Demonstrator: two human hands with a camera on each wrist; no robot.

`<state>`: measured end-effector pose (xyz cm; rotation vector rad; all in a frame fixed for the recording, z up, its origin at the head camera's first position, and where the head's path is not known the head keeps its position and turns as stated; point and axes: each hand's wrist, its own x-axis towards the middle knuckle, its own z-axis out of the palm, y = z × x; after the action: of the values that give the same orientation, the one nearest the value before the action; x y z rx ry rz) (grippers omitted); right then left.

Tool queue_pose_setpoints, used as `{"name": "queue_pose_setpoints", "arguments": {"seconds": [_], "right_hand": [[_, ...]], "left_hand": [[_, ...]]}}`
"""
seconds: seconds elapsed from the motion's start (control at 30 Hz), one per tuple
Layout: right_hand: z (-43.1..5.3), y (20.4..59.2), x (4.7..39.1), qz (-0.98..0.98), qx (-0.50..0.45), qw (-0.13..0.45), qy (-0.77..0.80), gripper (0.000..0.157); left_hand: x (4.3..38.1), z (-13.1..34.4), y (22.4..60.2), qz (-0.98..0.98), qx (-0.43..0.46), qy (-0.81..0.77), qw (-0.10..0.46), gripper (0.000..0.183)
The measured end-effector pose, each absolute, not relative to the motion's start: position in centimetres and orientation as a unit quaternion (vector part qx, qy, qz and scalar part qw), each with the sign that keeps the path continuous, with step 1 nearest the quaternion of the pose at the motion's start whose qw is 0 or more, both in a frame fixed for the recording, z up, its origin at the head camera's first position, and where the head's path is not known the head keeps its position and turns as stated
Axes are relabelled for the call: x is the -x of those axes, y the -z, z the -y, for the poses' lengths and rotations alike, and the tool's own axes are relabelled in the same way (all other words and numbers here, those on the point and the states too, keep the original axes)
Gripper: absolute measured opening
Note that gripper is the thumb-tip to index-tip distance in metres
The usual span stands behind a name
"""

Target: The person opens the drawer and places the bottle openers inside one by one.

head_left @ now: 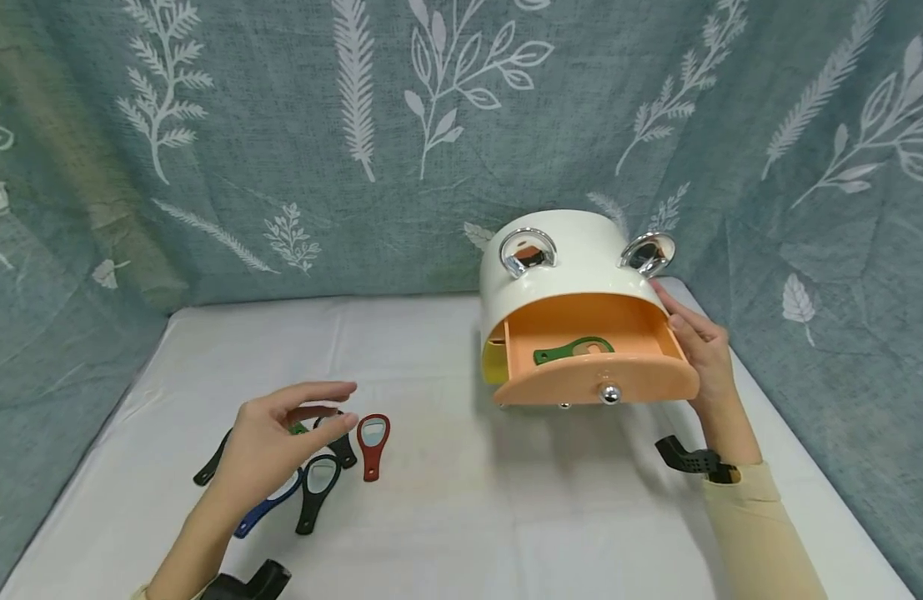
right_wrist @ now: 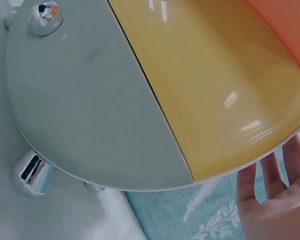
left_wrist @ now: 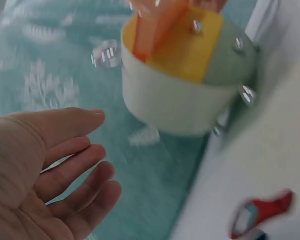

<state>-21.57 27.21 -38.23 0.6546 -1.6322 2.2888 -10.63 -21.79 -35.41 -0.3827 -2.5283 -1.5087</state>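
Observation:
My left hand (head_left: 262, 437) hovers over several small magnifying glasses, thumb and fingers spread apart. In the left wrist view, nothing lies between the thumb and fingers of that hand (left_wrist: 55, 175). A red magnifying glass (head_left: 372, 462) lies just right of the fingertips, near a black one (head_left: 312, 504) and a blue one (head_left: 262, 510). My right hand (head_left: 704, 354) rests along the right side of a white, round-topped drawer box (head_left: 566, 250). Its orange top drawer (head_left: 536, 386) is pulled out, with a green magnifying glass (head_left: 554, 352) inside.
Below the orange drawer, the box has a yellow drawer front (right_wrist: 210, 100) and a grey-green one (right_wrist: 95, 110) with silver knobs. Two shiny round pieces stick up from its top. A patterned teal curtain (head_left: 281, 150) hangs behind the white tabletop (head_left: 431, 517).

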Motion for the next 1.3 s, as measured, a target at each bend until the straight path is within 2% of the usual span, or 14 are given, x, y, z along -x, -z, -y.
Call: {"name": "queue_pose_setpoints", "arguments": {"seconds": [0.1, 0.3, 0.5, 0.57, 0.83, 1.3], "right_hand": [[-27.5, 38.2, 21.7, 0.55, -0.236, 0.124, -0.792, 0.037], [-27.5, 38.2, 21.8, 0.553, -0.229, 0.125, -0.791, 0.037], [-27.4, 38.6, 21.6, 0.575, -0.207, 0.124, -0.782, 0.037], [-27.4, 38.6, 21.6, 0.578, -0.205, 0.124, -0.78, 0.037], [-27.3, 38.7, 21.5, 0.578, -0.197, 0.126, -0.781, 0.035], [-27.2, 38.2, 21.5, 0.569, -0.205, 0.127, -0.786, 0.039]], "left_hand": [[10.2, 23.0, 37.2, 0.857, 0.091, 0.504, 0.051, 0.038], [10.8, 23.5, 40.1, 0.828, 0.076, 0.555, 0.029, 0.042], [11.0, 24.0, 42.5, 0.794, 0.061, 0.6, -0.073, 0.057], [10.9, 24.1, 43.2, 0.787, 0.055, 0.609, -0.09, 0.059], [10.7, 23.3, 44.7, 0.781, 0.072, 0.618, -0.05, 0.054], [11.3, 22.7, 44.7, 0.779, 0.06, 0.622, -0.042, 0.058]]}}
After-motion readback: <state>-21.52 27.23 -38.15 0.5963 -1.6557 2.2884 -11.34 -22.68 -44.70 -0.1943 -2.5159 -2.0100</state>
